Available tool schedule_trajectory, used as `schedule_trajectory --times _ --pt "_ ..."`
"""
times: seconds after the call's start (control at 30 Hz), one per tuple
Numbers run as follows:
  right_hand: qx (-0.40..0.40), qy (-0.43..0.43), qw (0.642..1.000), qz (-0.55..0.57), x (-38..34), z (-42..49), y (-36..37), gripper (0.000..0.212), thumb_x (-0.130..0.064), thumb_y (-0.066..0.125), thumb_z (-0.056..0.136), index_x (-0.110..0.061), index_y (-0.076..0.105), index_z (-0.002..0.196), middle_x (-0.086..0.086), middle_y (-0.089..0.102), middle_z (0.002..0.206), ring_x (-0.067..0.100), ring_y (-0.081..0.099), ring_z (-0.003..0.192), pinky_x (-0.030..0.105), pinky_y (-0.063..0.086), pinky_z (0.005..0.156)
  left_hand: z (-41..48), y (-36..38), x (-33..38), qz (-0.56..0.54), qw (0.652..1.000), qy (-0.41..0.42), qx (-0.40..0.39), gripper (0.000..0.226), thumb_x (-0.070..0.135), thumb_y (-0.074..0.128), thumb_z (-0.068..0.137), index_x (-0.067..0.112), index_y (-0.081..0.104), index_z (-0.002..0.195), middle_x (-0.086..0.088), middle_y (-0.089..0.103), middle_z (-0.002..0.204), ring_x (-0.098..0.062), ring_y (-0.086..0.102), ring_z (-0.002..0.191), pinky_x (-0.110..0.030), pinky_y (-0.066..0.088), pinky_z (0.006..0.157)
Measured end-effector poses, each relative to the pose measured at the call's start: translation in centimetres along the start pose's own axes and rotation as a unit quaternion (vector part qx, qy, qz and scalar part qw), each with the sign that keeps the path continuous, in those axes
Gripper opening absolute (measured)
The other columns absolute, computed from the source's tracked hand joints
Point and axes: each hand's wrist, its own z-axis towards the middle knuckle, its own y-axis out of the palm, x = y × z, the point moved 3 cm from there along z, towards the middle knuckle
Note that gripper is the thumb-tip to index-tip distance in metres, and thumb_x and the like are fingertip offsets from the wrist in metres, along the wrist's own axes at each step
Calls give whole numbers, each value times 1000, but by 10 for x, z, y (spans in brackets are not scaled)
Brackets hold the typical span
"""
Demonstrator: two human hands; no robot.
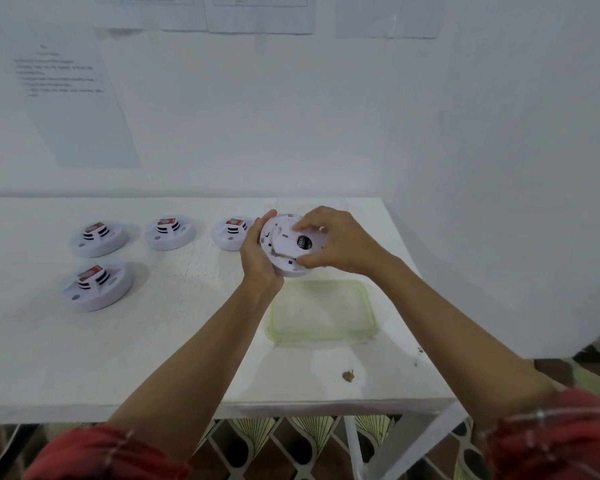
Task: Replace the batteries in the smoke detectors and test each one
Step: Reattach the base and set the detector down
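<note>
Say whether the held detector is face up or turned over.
Turned over: the detector shows its back, with a round black part.

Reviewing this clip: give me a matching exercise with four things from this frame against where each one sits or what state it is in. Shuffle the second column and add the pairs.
Things
1. held smoke detector
2. green-rimmed container
3. near-left smoke detector
4. printed sheet

Places or states
A. stuck on the wall
B. resting on the table with a red battery on top
C. off the table, gripped by the left hand and right hand
D. on the table near its right edge, nothing visible inside

Pairs: 1-C, 2-D, 3-B, 4-A
</note>
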Motion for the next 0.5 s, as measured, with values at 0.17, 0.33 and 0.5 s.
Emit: schedule_trajectory --times 0.17,0.33,0.5 --pt "10 -10 1000 -23 6 -1 1 50 -15 80 65 -13 64 112 -3 55 105 13 52 100 23 43 85 1 6 -10 -6 999 -28 -37 21 24 47 92 14 64 89 -9 67 85 -24 64 79 -35 51 75" --pt "12 -10 999 -35 9 0 1 52 -17 80 65 -12 63 114 3 59 112 16 53 104 26 44 87 6 8 -17 -19 998 -34 -56 23 25 49 92 7 56 105 -11 62 93 -24 64 82 -29 56 70" --pt "2 -7 999 -45 12 0 -2 52 -16 78 67 -12 63 116 1 56 121 15 50 111 22 40 89 8 10 -21 -28 998 -35 -45 23 22 49 91 8 58 107 -10 65 91 -23 66 78 -29 56 65"
